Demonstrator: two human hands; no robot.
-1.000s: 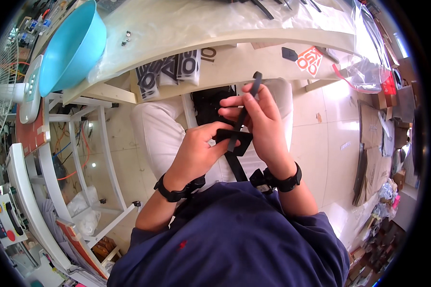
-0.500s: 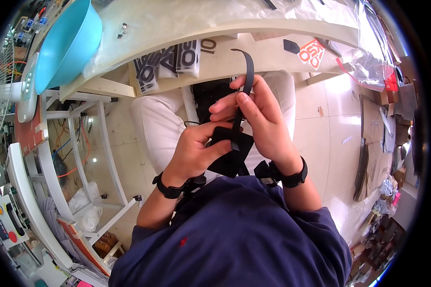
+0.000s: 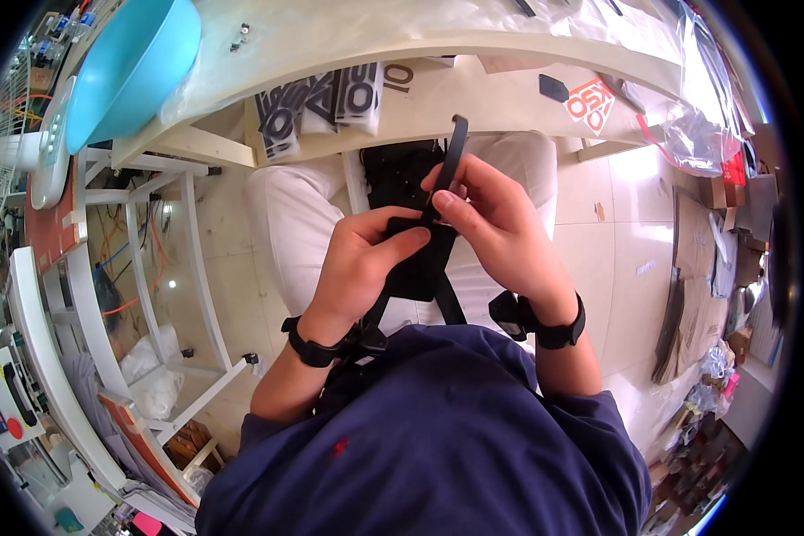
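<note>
Beyond both hands runs a pale worktable (image 3: 330, 61), partly covered with clear plastic sheeting (image 3: 581, 22), with a lower shelf (image 3: 473, 98) nearer the hands. Below them spreads a tiled floor (image 3: 590, 295).

Close in front of the torso, the left hand (image 3: 353, 268) pinches the upper edge of a flat black panel (image 3: 411, 275), thumb on the near face and index finger bent along the top. From just right of that thumb, a black strap (image 3: 456, 154) rises through the right hand (image 3: 500, 219), whose thumb and fingertips are nearly closed on it; its free end stands up past those fingers with a curled tip. Both panel and strap are thus between the two hands, above the lap.

Forward and left of the left hand, printed plastic packets (image 3: 317, 112) lie on the shelf; farther that way sits a teal basin (image 3: 138, 76), with a white fan (image 3: 55, 156) beside it. Forward and right of the right hand lie a small black piece (image 3: 553, 87) and an orange-and-white printed sheet (image 3: 590, 104), near a clear plastic bag (image 3: 692, 134).
</note>
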